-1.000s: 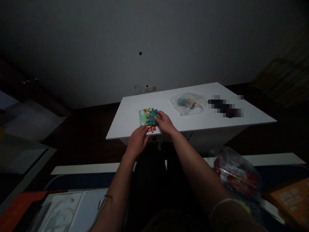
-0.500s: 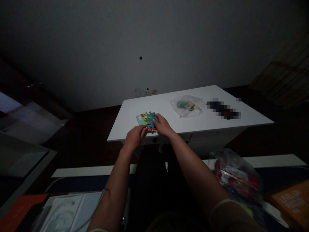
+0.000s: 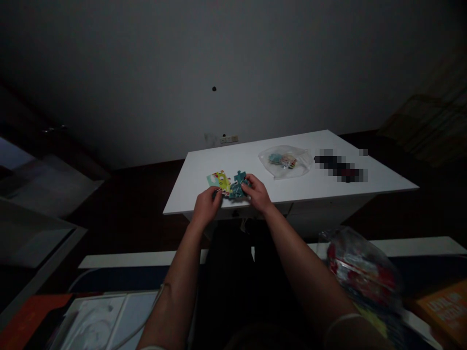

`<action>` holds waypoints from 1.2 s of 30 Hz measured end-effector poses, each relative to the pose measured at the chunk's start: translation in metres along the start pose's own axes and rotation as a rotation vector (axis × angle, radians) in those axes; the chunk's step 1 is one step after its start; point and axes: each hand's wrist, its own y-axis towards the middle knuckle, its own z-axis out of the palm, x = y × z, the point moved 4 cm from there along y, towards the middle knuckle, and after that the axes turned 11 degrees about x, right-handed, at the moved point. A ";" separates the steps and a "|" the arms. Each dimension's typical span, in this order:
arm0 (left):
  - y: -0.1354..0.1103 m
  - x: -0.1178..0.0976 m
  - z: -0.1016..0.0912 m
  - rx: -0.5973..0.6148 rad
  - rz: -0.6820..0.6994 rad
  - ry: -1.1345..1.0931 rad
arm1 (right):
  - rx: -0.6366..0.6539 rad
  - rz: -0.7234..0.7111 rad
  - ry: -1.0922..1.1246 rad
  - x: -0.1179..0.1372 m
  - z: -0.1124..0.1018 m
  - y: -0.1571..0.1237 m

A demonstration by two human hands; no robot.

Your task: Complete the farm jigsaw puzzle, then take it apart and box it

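Over the near edge of the white table (image 3: 292,187), my left hand (image 3: 207,206) grips the right side of a yellow-green jigsaw section (image 3: 220,182). My right hand (image 3: 258,193) pinches a teal jigsaw piece (image 3: 238,188) at its right end. The two pieces sit side by side, close together or barely touching. A small red printed part shows between them. Both are low over the tabletop, and my fingers hide parts of their edges.
A clear plastic bag of small jigsaw pieces (image 3: 285,162) and a pixelated dark object (image 3: 339,166) lie on the table. A wall socket (image 3: 228,139) is behind it. Nearby are a crumpled plastic bag (image 3: 361,272), an orange box (image 3: 443,311) and a white moulded tray (image 3: 98,321).
The teal piece has come apart from the yellow-green section and moved right with my right hand. Earlier it lay over that section. My hands have spread slightly apart.
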 end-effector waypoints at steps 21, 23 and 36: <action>0.017 0.024 0.001 0.078 -0.006 -0.098 | -0.054 -0.059 -0.379 0.010 0.001 0.013; 0.018 0.023 0.001 0.073 -0.021 -0.079 | -0.043 0.040 -0.299 -0.001 -0.002 0.019; 0.031 0.000 0.011 -0.208 -0.096 -0.382 | -0.208 0.232 0.390 -0.023 -0.016 0.018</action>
